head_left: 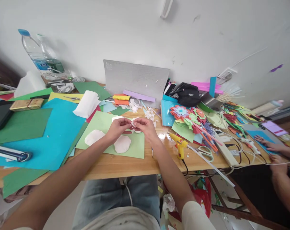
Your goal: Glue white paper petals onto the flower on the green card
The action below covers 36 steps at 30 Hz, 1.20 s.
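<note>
My left hand [119, 128] and my right hand [145, 127] meet over a light green sheet of paper [137, 150]. Both have their fingertips pinched on a small piece of white paper [133, 124], mostly hidden by the fingers. On the green sheet lie white rounded paper cutouts: one cutout [94, 137] left of my left wrist, another cutout [122, 144] just below my hands. Part of a further white piece [116, 118] shows behind my left hand. White paper scraps [151, 114] are scattered beyond my right hand.
A yellow glue gun [180, 145] and green-handled scissors [205, 153] lie to the right. Paper flowers [180, 111] rest behind them. Blue paper [60, 134], a paper cutter [10, 153] and water bottles [31, 48] are at left. Another person's hands [270, 145] work at far right.
</note>
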### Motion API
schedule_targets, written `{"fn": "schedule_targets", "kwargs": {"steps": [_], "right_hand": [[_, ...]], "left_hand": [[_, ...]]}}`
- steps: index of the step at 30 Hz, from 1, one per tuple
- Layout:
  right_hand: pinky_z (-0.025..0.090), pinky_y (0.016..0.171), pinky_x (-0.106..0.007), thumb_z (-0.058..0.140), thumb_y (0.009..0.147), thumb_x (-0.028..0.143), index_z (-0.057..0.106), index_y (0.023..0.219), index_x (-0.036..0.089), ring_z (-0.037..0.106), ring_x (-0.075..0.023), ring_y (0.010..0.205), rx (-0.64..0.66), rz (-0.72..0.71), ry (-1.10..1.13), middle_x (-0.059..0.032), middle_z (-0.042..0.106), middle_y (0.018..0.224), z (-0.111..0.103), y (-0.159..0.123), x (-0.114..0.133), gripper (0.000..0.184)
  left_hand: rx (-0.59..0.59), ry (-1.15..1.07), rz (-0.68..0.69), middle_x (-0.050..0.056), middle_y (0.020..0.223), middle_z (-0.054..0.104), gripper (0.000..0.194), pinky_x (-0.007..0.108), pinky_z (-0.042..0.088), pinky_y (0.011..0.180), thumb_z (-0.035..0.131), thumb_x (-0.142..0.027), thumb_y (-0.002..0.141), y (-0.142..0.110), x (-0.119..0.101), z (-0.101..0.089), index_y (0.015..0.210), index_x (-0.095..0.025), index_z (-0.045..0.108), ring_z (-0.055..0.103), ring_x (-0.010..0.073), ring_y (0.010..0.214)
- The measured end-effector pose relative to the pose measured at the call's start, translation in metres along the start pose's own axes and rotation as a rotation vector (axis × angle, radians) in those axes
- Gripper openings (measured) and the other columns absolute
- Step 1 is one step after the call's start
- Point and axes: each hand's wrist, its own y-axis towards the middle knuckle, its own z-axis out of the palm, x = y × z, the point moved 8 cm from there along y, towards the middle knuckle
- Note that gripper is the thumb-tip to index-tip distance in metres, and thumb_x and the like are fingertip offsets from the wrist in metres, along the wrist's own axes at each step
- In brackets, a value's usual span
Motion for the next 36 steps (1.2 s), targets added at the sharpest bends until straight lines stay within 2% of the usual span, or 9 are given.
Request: {"fn": "schedule_targets", "kwargs": {"steps": [6, 13, 22, 29, 36], "right_hand": [[0.054, 0.067, -0.028, 0.080, 0.062, 0.043, 0.072, 0.080, 0.020, 0.066, -0.0142, 0.067, -0.016, -0.022, 0.002, -0.0004, 0.071, 0.072, 0.000, 0.000, 0.000, 0.030], [0.054, 0.066, -0.026, 0.079, 0.063, 0.041, 0.072, 0.082, 0.021, 0.066, -0.0136, 0.068, -0.014, -0.025, 0.003, -0.0002, 0.071, 0.073, 0.002, -0.002, 0.003, 0.029], [0.056, 0.069, -0.029, 0.073, 0.067, 0.032, 0.071, 0.074, 0.020, 0.066, -0.0133, 0.068, 0.021, -0.034, 0.073, 0.0007, 0.068, 0.073, 0.004, -0.003, 0.008, 0.014], [0.056, 0.065, -0.028, 0.074, 0.068, 0.046, 0.072, 0.080, 0.019, 0.065, -0.0142, 0.068, 0.001, 0.040, 0.023, -0.0016, 0.069, 0.076, 0.001, -0.004, 0.007, 0.029], [0.055, 0.064, -0.028, 0.080, 0.062, 0.041, 0.071, 0.074, 0.018, 0.064, -0.0132, 0.063, 0.001, 0.023, -0.006, 0.0001, 0.067, 0.067, 0.000, -0.002, 0.004, 0.027]], "left_hand": [[0.006, -0.027, 0.014, 0.007, 0.094, 0.068, 0.036, 0.037, 0.059, 0.073, 0.076, -0.044, 0.069, -0.003, -0.004, 0.003, 0.091, -0.016, 0.065, 0.067, 0.0218, 0.088], [-0.024, -0.020, 0.032, 0.003, 0.083, 0.067, 0.027, 0.035, 0.058, 0.075, 0.078, -0.036, 0.068, 0.000, -0.002, -0.001, 0.081, -0.017, 0.065, 0.066, 0.0168, 0.080], [-0.050, -0.032, 0.052, 0.003, 0.081, 0.067, 0.022, 0.035, 0.056, 0.077, 0.076, -0.034, 0.068, -0.003, -0.009, -0.003, 0.080, -0.018, 0.066, 0.065, 0.0171, 0.080], [-0.075, 0.084, 0.133, 0.003, 0.082, 0.066, 0.021, 0.033, 0.056, 0.078, 0.074, -0.034, 0.071, 0.000, -0.010, -0.004, 0.080, -0.017, 0.066, 0.065, 0.0168, 0.080], [-0.059, 0.048, 0.128, 0.002, 0.081, 0.064, 0.026, 0.035, 0.058, 0.077, 0.075, -0.034, 0.070, -0.002, -0.013, -0.002, 0.084, -0.016, 0.064, 0.063, 0.0159, 0.078]]}}
